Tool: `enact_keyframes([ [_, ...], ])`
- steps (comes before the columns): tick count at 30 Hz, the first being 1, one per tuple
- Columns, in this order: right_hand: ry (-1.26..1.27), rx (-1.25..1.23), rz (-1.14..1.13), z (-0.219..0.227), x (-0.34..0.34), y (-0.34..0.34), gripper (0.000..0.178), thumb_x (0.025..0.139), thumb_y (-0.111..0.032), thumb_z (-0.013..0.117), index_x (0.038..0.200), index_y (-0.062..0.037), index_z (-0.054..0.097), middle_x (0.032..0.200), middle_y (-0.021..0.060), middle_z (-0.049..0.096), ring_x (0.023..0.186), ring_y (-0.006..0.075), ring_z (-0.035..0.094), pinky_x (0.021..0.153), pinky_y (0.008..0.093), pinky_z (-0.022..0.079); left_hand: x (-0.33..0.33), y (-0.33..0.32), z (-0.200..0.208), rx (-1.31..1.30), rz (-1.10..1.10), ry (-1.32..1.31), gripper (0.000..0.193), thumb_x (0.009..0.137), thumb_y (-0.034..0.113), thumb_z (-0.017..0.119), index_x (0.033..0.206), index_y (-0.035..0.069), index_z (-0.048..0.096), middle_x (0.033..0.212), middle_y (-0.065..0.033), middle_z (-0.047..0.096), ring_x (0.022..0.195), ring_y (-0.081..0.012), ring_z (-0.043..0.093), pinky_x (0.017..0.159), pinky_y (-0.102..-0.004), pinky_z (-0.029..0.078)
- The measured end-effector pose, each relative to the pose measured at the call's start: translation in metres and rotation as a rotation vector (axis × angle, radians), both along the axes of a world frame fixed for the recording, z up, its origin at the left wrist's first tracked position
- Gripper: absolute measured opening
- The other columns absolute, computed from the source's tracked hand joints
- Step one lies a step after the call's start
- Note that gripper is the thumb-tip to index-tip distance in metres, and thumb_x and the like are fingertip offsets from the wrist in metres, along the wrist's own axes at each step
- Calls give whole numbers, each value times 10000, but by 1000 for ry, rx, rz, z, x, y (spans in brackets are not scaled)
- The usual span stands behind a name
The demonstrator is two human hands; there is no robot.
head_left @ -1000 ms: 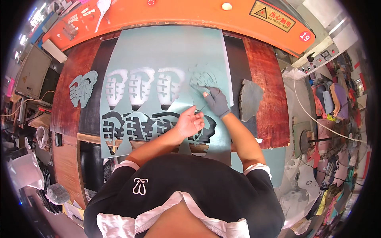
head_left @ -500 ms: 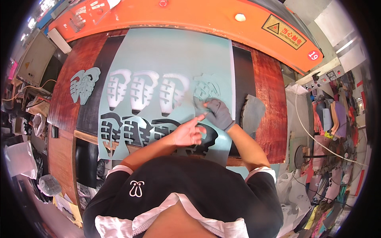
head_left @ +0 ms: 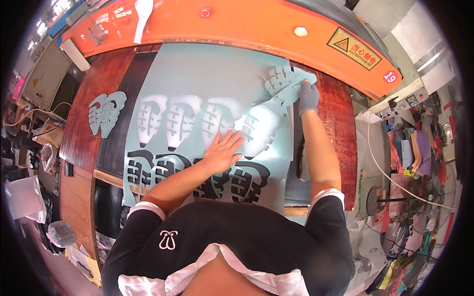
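A pale teal sheet [head_left: 197, 64] lies on the table, with rows of shoe-upper-shaped holes cut through it. My bare left hand [head_left: 223, 150] rests on it with fingers spread, between two upper-row cut-outs. My right hand [head_left: 309, 98], in a grey fingerless-looking glove, is stretched out to the sheet's far right corner. Its fingers are closed on the tip of teal cut-out shoe uppers [head_left: 289, 81], which look slotted and overlap each other. A second lot of cut-out shoe uppers [head_left: 106, 113] lies at the left, on the black strip and red-brown board.
An orange machine beam [head_left: 247, 32] spans the far side, with a white strip [head_left: 142, 19] hanging over it. Beyond my right forearm a dark grey piece [head_left: 302, 158] is partly hidden. Coloured material scraps [head_left: 410, 148] hang at the right; a control box [head_left: 412, 98] sits far right.
My right hand has lifted the cut-out uppers from the sheet and carried them away to the far right, baring a hole. My left hand has moved left and flattened onto the sheet.
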State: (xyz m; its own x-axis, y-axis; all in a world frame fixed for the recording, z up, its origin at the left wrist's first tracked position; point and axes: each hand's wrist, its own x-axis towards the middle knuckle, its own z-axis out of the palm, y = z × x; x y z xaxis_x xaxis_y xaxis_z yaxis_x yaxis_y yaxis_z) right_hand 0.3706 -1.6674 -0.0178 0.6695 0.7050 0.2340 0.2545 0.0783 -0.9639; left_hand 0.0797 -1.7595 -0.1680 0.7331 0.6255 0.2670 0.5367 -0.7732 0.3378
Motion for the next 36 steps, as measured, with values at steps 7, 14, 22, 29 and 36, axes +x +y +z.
enact_keyframes([
  [7,-6,290,-109,129,42,45,438,879,-316,424,1049,48,600,950,147,644,811,244,642,678,373,502,-3,-2,4,-39,-13,64,572,926,402,453,1405,114,334,1507,-69,231,1398,-264,177,1118,-503,135],
  [14,-191,282,89,157,17,-6,317,900,-284,524,1011,4,597,899,63,590,799,131,513,716,284,418,-3,-2,-2,-21,-29,10,564,924,379,465,1404,112,335,1504,-78,234,1400,-271,164,1123,-502,121],
  [22,43,103,368,103,-88,-81,357,914,-306,519,1061,13,580,994,88,599,868,154,554,753,296,453,-22,27,31,-498,-45,-817,743,844,290,644,1410,6,255,1447,-202,297,1338,-309,310,1084,-428,256],
  [29,178,38,453,104,-191,-104,382,915,-323,515,1103,5,568,1038,92,590,900,161,570,781,307,474,-86,30,56,-824,-237,-1075,654,850,173,645,1389,37,303,1323,-166,471,1233,-248,440,988,-382,381],
  [36,81,-1,301,104,-208,-98,320,912,-327,497,959,-22,584,863,63,574,796,133,539,716,300,454,-157,8,22,-797,20,-882,383,882,102,575,1251,50,486,1149,-86,600,1089,-162,538,922,-343,424],
])
